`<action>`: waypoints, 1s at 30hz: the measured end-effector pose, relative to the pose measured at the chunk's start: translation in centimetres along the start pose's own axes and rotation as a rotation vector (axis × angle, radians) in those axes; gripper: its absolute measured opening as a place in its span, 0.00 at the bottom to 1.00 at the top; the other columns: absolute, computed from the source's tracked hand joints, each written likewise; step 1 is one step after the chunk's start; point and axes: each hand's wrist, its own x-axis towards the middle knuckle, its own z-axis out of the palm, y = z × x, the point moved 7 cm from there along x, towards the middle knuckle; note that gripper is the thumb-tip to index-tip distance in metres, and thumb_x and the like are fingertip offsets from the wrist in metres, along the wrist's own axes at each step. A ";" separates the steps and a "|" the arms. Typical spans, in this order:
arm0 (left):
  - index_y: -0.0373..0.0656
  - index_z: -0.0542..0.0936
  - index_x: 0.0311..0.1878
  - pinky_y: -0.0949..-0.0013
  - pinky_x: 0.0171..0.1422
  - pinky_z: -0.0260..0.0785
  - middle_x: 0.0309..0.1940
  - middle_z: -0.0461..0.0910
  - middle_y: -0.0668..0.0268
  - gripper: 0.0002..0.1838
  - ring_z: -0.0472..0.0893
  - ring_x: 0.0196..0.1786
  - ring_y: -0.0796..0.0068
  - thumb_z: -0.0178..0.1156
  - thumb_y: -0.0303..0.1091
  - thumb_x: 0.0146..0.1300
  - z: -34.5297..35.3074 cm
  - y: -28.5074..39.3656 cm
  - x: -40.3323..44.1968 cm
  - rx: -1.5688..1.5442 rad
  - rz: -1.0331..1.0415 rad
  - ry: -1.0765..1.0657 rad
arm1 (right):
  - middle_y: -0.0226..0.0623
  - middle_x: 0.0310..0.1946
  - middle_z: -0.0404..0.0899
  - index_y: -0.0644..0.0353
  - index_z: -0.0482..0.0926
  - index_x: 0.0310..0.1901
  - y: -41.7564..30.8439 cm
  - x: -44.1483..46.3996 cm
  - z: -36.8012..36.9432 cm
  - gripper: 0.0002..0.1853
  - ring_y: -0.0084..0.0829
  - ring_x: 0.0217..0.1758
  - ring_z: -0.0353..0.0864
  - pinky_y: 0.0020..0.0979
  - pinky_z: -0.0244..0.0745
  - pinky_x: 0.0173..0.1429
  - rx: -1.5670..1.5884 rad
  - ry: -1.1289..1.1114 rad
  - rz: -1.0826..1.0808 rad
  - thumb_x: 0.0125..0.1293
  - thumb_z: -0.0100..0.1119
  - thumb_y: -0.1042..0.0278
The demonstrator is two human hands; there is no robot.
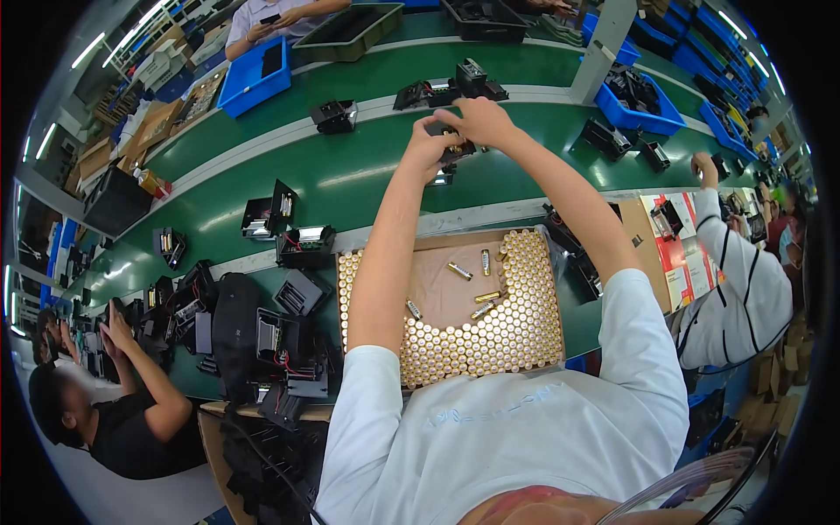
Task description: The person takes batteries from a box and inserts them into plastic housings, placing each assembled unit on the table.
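Observation:
Both arms reach over the green bench. My left hand [427,147] is closed on a small black battery box [453,152], whose inside shows brass-coloured battery ends. My right hand [481,121] bends over the box from the other side, its fingers closed at the box; the fingertips are partly hidden. Right behind the hands stand more black battery boxes [471,80] on the pale rail. Between my forearms and body lies a carton [558,306] packed with upright batteries [464,350]. Several loose batteries [459,271] lie flat on its bared floor.
Open black boxes [306,241] and a heap of cases [284,350] crowd the left. Blue bins [643,105] stand at the back right, beside a white post [604,52]. Co-workers sit at left [131,411], at right [739,280] and across the bench [280,22].

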 end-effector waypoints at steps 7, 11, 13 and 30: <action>0.46 0.59 0.66 0.59 0.38 0.78 0.45 0.74 0.55 0.42 0.82 0.41 0.63 0.65 0.10 0.48 -2.5 -0.1 -0.1 0.173 0.028 0.209 | 0.33 0.10 0.71 0.65 0.80 0.18 1.8 -2.1 5.3 0.27 0.23 0.13 0.67 0.30 0.61 0.20 0.595 -0.544 0.438 0.64 0.63 0.47; 0.41 0.68 0.61 0.57 0.51 0.76 0.48 0.79 0.46 0.33 0.83 0.48 0.52 0.68 0.29 0.50 -4.3 2.9 -1.8 0.913 0.161 0.312 | 0.33 0.11 0.72 0.66 0.81 0.21 1.2 -2.5 7.7 0.25 0.23 0.13 0.67 0.31 0.62 0.20 0.609 -0.570 0.430 0.64 0.64 0.48; 0.38 0.74 0.57 0.58 0.62 0.71 0.51 0.80 0.41 0.30 0.80 0.55 0.45 0.64 0.42 0.51 -6.4 5.5 -2.9 1.358 0.093 0.373 | 0.33 0.12 0.73 0.65 0.82 0.22 -0.4 -2.5 7.9 0.26 0.23 0.13 0.67 0.31 0.62 0.20 0.553 -0.569 0.323 0.64 0.64 0.47; 0.54 0.87 0.37 0.55 0.56 0.67 0.46 0.83 0.65 0.13 0.81 0.48 0.66 0.59 0.47 0.57 -29.3 4.3 -17.6 1.280 -1.063 0.663 | 0.52 0.34 0.84 0.66 0.85 0.34 -14.1 -18.8 -0.3 0.21 0.48 0.39 0.85 0.44 0.81 0.44 -0.030 -1.117 -0.326 0.53 0.70 0.52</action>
